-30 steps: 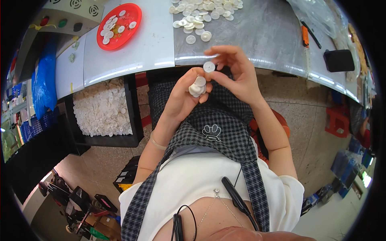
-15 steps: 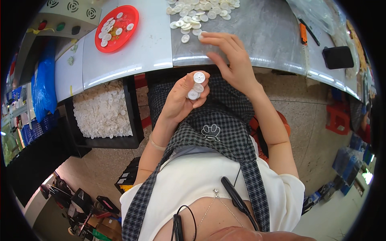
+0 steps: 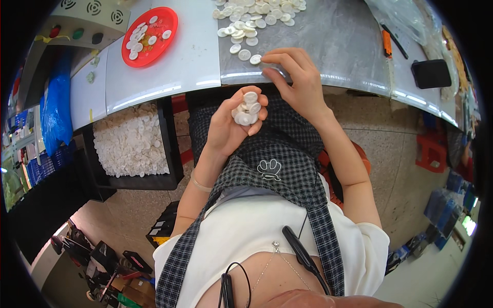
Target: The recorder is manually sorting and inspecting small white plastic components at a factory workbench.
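Note:
My left hand (image 3: 233, 119), palm up in front of the apron, is curled round several small white plastic discs (image 3: 247, 114) piled in its palm. My right hand (image 3: 298, 77) hovers over the near part of the grey table with its thumb and index finger apart. The tip of its index finger is at the rim of a single white disc (image 3: 256, 59) lying on the table. Two more loose discs lie just left of that one. Behind them spreads a heap of the same white discs (image 3: 262, 9).
A red plate (image 3: 131, 56) with several discs stands on the table at the left. Below the table edge, a black tray (image 3: 177, 154) is filled with white discs. An orange cutter (image 3: 386, 43), a dark pen (image 3: 398, 42) and a black phone (image 3: 431, 74) lie at the right.
My left hand has opened further, showing more discs in its palm. Near the heap's front, discs have shifted toward the table edge, and my right fingertips have moved slightly nearer with one.

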`<control>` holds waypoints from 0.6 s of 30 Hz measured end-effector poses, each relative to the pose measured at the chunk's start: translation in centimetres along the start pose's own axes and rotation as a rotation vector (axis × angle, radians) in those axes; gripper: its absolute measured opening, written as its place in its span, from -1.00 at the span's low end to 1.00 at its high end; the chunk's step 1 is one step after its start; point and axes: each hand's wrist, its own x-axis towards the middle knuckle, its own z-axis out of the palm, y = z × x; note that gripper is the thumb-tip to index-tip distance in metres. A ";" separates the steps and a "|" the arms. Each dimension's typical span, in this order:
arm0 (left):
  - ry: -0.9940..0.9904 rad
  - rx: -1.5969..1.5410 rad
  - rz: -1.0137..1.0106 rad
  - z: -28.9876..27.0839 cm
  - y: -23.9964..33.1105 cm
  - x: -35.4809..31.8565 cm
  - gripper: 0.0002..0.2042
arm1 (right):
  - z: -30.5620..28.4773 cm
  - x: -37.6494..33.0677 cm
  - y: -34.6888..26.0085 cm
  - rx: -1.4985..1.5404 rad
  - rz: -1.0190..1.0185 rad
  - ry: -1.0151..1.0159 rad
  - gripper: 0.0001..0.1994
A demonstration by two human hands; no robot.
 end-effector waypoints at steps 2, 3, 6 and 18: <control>-0.006 -0.031 0.007 -0.1 0.1 0.0 -0.64 | 0.3 0.4 -0.2 0.026 -0.048 0.021 -0.81; 0.033 0.003 0.022 -0.1 0.1 0.0 -0.65 | 0.6 0.6 -0.2 0.026 -0.047 0.021 -0.81; 0.092 0.050 0.020 -1.2 0.0 0.0 -0.65 | 1.1 0.8 0.2 -0.046 -0.089 -0.029 -0.79; 0.055 0.007 0.003 0.0 0.3 -0.3 -0.52 | -0.7 0.1 -3.0 0.732 0.261 -0.246 -0.75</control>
